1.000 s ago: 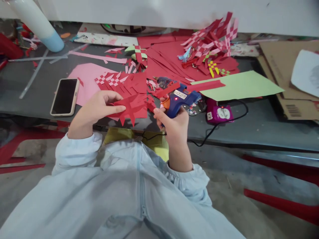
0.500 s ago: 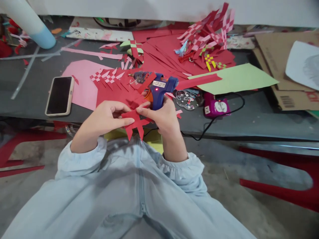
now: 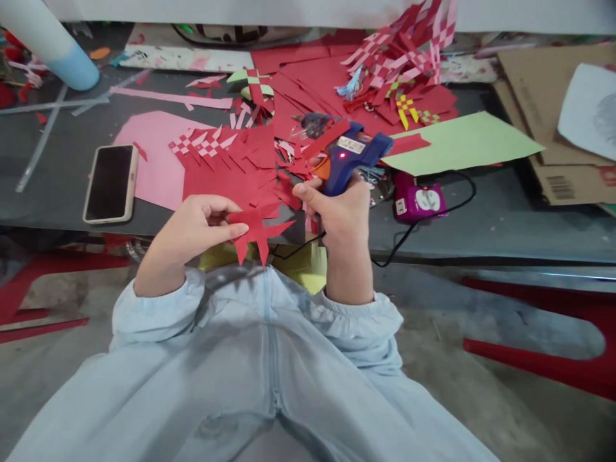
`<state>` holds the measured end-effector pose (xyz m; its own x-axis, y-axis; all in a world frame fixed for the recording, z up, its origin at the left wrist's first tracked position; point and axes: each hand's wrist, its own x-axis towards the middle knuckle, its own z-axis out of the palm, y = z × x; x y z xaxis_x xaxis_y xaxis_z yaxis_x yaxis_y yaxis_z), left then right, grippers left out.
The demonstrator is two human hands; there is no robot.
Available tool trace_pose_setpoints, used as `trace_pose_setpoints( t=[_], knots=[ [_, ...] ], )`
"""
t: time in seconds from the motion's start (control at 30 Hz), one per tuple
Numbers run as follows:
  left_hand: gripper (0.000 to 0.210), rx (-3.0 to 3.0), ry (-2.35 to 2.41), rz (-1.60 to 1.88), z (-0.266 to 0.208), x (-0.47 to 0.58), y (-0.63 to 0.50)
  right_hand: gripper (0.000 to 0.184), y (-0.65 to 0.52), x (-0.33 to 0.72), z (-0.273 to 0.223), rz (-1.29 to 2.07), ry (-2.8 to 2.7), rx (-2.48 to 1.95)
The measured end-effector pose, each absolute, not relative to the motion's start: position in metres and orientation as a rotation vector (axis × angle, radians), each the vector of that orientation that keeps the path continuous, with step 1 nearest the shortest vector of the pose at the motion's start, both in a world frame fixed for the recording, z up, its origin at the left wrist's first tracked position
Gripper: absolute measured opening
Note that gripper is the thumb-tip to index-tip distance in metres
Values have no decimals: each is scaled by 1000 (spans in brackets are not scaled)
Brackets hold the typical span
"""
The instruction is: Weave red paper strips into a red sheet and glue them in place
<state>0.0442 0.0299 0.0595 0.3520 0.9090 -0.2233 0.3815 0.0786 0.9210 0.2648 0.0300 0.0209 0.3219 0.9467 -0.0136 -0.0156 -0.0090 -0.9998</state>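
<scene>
My left hand (image 3: pixel 195 230) pinches a red paper cutout (image 3: pixel 255 232) with pointed strips, held over the table's front edge. To its right, my right hand (image 3: pixel 344 208) is wrapped round the handle of a blue glue gun (image 3: pixel 353 154) with an orange trigger and a lit red light. Its nozzle points away to the upper left, apart from the cutout. Beyond the left hand lies red paper (image 3: pixel 216 176) with several pink-and-red woven pieces (image 3: pixel 209 146) on it. Red paper scraps (image 3: pixel 289 189) are scattered between the two hands.
A phone (image 3: pixel 110 183) lies at the left on pink paper (image 3: pixel 154 138). Woven strips (image 3: pixel 404 58) are heaped at the back. Right of the glue gun are green paper (image 3: pixel 471 144), a purple power adapter (image 3: pixel 419 200) with a black cord, and cardboard (image 3: pixel 543 96).
My right hand has let go of the cutout's edge and moved right with the glue gun. The left hand keeps the cutout, which has shifted slightly left.
</scene>
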Motion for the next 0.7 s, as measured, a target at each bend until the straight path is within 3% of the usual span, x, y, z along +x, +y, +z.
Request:
trace_pose_setpoints(
  t=[0.2,0.37,0.53,0.7],
  knots=[
    [13,1342,1231,801,52,38,27,38,23,273,18,890,-928,-1408],
    [20,1269,1242,955,46,44,24,49,10,260,18,1081,-906,-1394],
    [17,1366,1264,903,49,55,17,56,8,244,18,1186,-932,-1328],
    [14,1435,1291,870,51,59,12,51,13,245,19,1159,-879,-1320]
  ],
)
